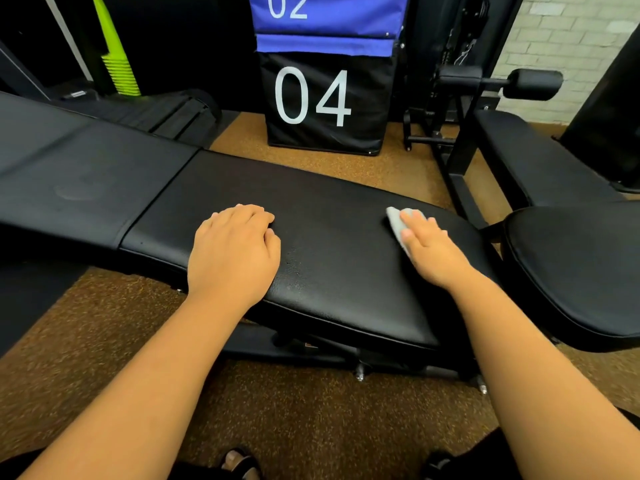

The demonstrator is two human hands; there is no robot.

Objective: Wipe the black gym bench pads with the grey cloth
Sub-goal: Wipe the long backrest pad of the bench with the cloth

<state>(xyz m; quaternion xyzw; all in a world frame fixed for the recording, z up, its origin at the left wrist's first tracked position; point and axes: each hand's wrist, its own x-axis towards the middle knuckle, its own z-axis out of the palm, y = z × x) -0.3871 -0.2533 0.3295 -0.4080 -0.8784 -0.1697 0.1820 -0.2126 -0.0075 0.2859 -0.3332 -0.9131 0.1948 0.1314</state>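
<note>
While the right hand [429,245] presses the grey cloth [398,221] flat-fingered onto the bench pad [329,258] near its right end, the left hand [235,251] rests knuckles-curled, holding nothing, at the pad's middle, probably as a brace. Beyond the pad stands a padded box [325,102] marked 04, on speckled brown flooring [311,410].

two numbers can be read, both in large white digits. "04" stands on the front face of the black padded box [325,102] on the floor beyond the far edge of the bench. "02" stands on the blue padded box [329,15] stacked on top of it, its upper part cut off by the frame.
</note>
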